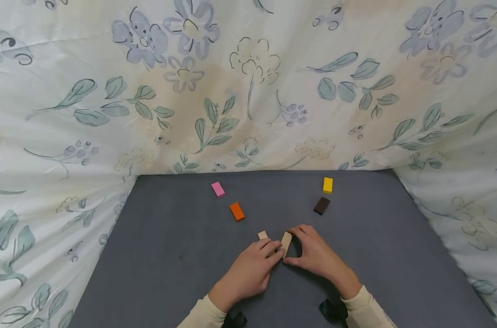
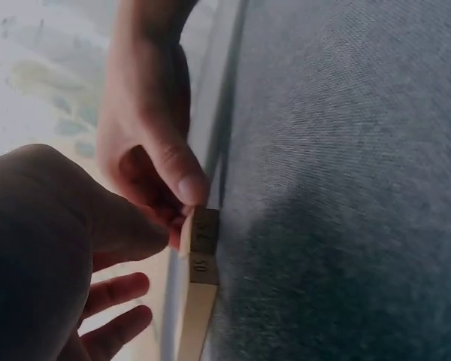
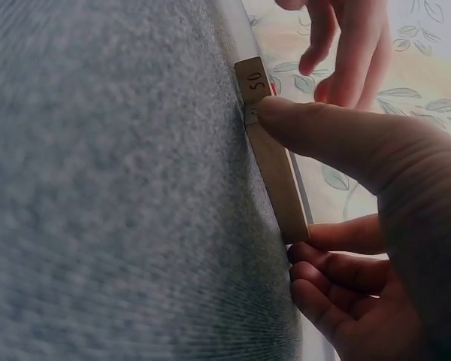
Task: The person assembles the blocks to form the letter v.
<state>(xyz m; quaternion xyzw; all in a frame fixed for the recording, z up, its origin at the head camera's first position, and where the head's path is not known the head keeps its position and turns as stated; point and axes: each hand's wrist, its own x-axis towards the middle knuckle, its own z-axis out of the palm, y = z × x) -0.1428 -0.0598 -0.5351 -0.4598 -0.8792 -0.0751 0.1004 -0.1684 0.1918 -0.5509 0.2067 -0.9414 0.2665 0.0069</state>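
Two plain wooden blocks lie on the grey table with their ends meeting at an angle. My right hand (image 1: 314, 253) pinches the right wooden block (image 3: 274, 177) lengthwise, thumb at the near end and a fingertip at the far end. The left wooden block (image 2: 199, 320) bears a printed 50 on its end face; the other block's marking is partly covered by the thumb in the right wrist view. Over the left block hovers my left hand (image 1: 252, 269), fingers loosely extended, hiding most of that block from the head view. In the right wrist view, those fingers appear apart from it.
Beyond the hands, a pink block (image 1: 218, 189) and an orange block (image 1: 237, 212) lie to the left. A yellow block (image 1: 328, 185) and a dark brown block (image 1: 322, 206) lie to the right. A floral curtain (image 1: 252, 91) encloses the grey table (image 1: 170, 255).
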